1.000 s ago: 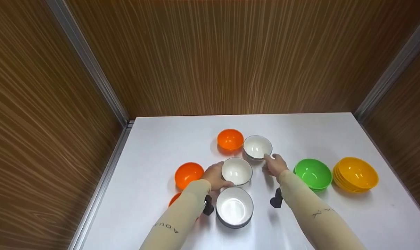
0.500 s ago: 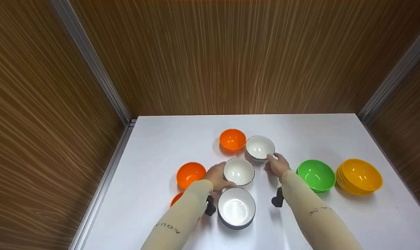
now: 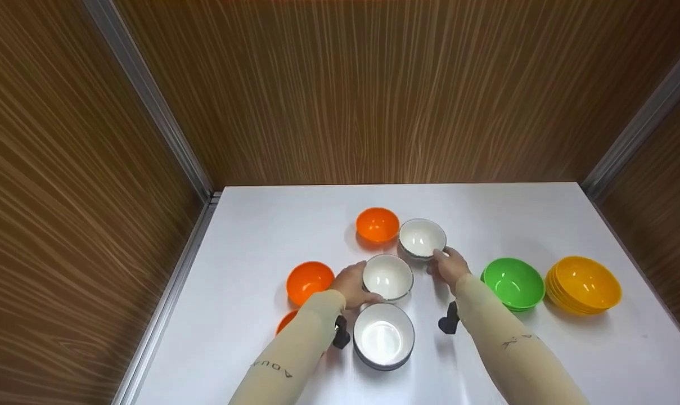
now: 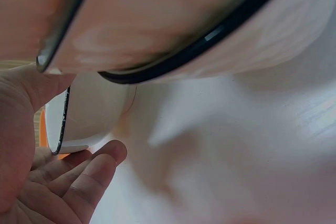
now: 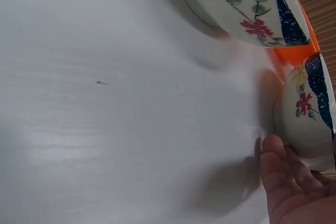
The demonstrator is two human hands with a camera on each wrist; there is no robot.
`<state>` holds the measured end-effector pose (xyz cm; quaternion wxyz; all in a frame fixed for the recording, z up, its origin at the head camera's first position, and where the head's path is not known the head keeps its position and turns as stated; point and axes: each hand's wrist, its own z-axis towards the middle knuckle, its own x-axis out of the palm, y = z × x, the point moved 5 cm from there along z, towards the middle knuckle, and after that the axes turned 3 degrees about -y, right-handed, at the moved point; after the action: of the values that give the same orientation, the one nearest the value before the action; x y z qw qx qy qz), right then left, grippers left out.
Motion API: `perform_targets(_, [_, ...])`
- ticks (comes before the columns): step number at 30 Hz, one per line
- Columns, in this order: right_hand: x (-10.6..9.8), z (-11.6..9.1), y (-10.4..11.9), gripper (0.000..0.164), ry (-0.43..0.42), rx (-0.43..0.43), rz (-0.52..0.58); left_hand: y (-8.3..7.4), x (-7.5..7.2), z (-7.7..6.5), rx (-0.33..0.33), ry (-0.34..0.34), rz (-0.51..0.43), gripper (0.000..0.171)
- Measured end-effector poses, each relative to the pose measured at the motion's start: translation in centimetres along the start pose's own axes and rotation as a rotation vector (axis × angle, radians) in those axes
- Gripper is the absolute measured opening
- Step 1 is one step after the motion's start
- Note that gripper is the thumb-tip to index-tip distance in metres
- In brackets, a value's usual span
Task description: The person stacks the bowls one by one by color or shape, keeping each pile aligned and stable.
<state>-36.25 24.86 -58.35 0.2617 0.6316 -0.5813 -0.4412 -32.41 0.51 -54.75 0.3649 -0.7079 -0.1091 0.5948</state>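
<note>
My left hand (image 3: 352, 286) grips a white bowl (image 3: 388, 277) from its left side, thumb at the near side and fingers around the far side. In the left wrist view, the fingers (image 4: 94, 182) curl below this dark-rimmed bowl (image 4: 89, 114). Farther back, my right hand (image 3: 451, 265) holds another white bowl (image 3: 422, 237) at its near right edge, thumb at the rim. The right wrist view shows fingertips (image 5: 273, 145) against that bowl (image 5: 307, 106), which has a red flower and a blue band. A similar floral bowl (image 5: 252, 9) appears above it.
Stacked larger white bowls (image 3: 383, 334) stand nearest me. An orange bowl (image 3: 377, 225) sits at the back, another orange bowl (image 3: 309, 283) at left, and a third orange bowl (image 3: 286, 320) is mostly behind my left sleeve. Green bowls (image 3: 513, 283) and yellow bowls (image 3: 584, 284) are stacked at right.
My right hand has closed in on the far white bowl, with its thumb now at the rim. The left hand stays at the middle bowl. The head view has shifted slightly.
</note>
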Motion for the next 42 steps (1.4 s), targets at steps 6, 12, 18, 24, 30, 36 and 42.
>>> perform_targets(6, [0.0,-0.3,0.2,0.058,-0.013,0.01,0.036,-0.2,0.0,0.0,0.007,0.0,0.021,0.075])
perform_targets(12, [-0.1,-0.8,0.0,0.054,-0.037,-0.003,0.093,-0.2,0.1,0.1,0.004,0.003,0.019,0.076])
perform_targets(18, [-0.3,-1.1,-0.5,0.052,-0.035,-0.033,0.08,-0.1,0.3,0.2,0.025,0.008,-0.021,0.078])
perform_targets(24, [-0.8,-1.4,-0.6,0.048,-0.047,-0.073,0.132,-0.1,0.2,0.1,0.02,0.006,-0.006,0.077])
perform_targets(30, [-1.4,-2.0,0.2,0.047,-0.068,-0.118,0.163,0.0,0.2,0.2,0.017,-0.002,-0.008,0.075])
perform_targets(36, [-1.5,-3.1,1.2,0.045,-0.045,-0.176,0.123,0.0,0.2,0.1,0.009,0.009,-0.014,0.077])
perform_targets(42, [-1.1,-4.5,2.4,0.047,0.008,-0.261,0.047,-0.1,0.2,0.2,0.008,0.001,-0.012,0.077])
